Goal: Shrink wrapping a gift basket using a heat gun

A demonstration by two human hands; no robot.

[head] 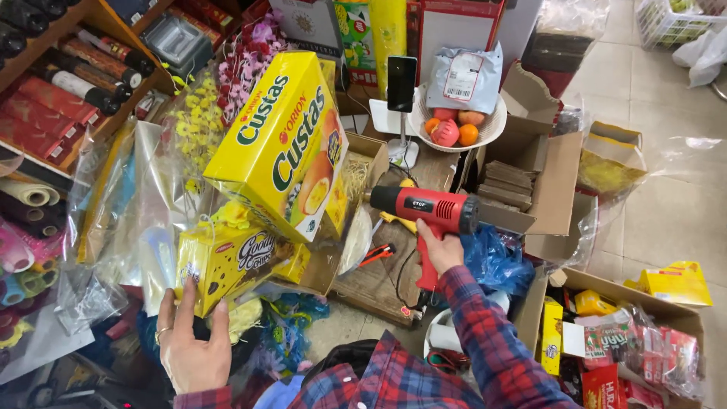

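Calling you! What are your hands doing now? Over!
Left hand under small yellow box. Right hand grips red heat gun. Clear wrap covers big yellow box.

Open gap between heat gun (pixel 424 210) nozzle and wrapped yellow boxes (pixel 273 144), cardboard boxes (pixel 545 182) crowding right, shelves of rolls (pixel 68 83) blocking left, bare floor (pixel 666 197) far right

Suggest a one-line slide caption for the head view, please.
Left hand steadies wrapped yellow boxes; right hand aims red heat gun.
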